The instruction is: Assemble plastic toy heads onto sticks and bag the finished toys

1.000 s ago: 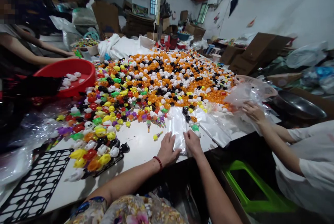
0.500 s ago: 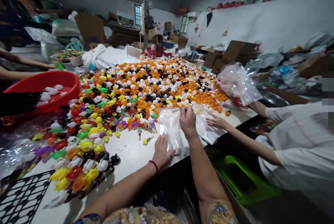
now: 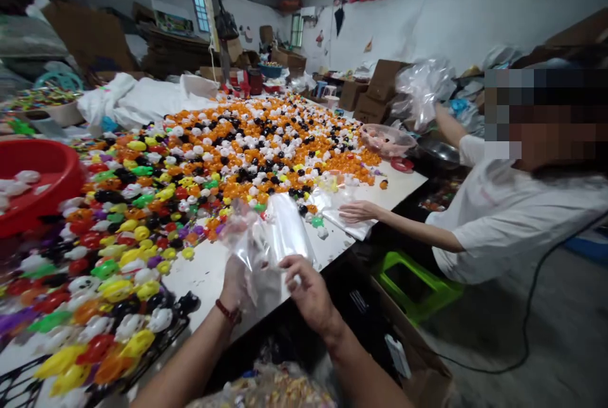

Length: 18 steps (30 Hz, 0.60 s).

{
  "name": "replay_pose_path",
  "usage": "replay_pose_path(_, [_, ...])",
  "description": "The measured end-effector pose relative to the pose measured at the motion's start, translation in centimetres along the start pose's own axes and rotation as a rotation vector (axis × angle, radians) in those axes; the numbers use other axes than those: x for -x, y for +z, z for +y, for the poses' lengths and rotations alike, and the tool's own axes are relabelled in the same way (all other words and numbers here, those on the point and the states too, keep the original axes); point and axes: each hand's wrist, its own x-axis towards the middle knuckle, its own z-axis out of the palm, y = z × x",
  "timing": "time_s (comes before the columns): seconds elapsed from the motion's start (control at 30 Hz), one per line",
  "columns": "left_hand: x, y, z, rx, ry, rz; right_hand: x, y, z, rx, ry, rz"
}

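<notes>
My left hand [image 3: 236,284] is closed on a clear plastic bag [image 3: 256,259], which stands up from it, partly see-through and blurred. Just right of that bag is my right hand [image 3: 311,297], its fingers loosely curled and apart, with nothing plain to see in them. A flat stack of clear plastic bags [image 3: 289,227] lies on the white table [image 3: 202,268] beyond my hands. Past it spreads a large heap of small plastic toy heads [image 3: 256,154], mostly orange, white and black. Nearer on the left, the toys [image 3: 118,287] are larger and many-coloured.
On the right, a co-worker's hand [image 3: 361,211] rests on more plastic bags, and their other arm raises a clear bag [image 3: 422,91]. A red basin [image 3: 42,218] with white pieces stands at left. A green stool [image 3: 413,306] is below the table edge.
My left hand has lifted a bag off the stack. My right hand has gone from a fist to loosely curled fingers, nearer me. The co-worker has raised a bag. The view has turned right.
</notes>
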Motion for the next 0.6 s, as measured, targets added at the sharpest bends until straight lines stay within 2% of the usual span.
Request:
replay_pose_path(0.07, [0.2,0.0,1.9,0.08,-0.005,0.03,1.0,-0.5,2.2,-0.145,0.255,0.157])
replay_pose_path(0.13, [0.5,0.5,3.8,0.244,-0.037,0.045,1.6,-0.3,4.3,-0.358,0.521,0.217])
replay_pose_path(0.2, [0.8,1.1,5.0,0.37,-0.087,0.05,2.0,0.6,5.8,-0.601,0.756,0.172])
replay_pose_path(0.27, [1.4,1.5,5.6,0.389,-0.109,0.049,1.8,1.7,6.5,-0.795,0.905,0.078])
replay_pose_path(0.33, [2.0,1.4,5.5,0.295,-0.09,0.015,1.1,2.6,6.6,-0.903,0.941,-0.006])
replay_pose_path(0.43, [3.0,0.3,5.2,-0.013,0.024,-0.095,-0.4,3.2,6.2,-0.947,0.869,-0.06])
replay_pose_path(0.6, [4.6,-2.0,6.4,-0.515,0.126,-0.258,-2.2,2.6,6.0,-0.942,0.76,0.007])
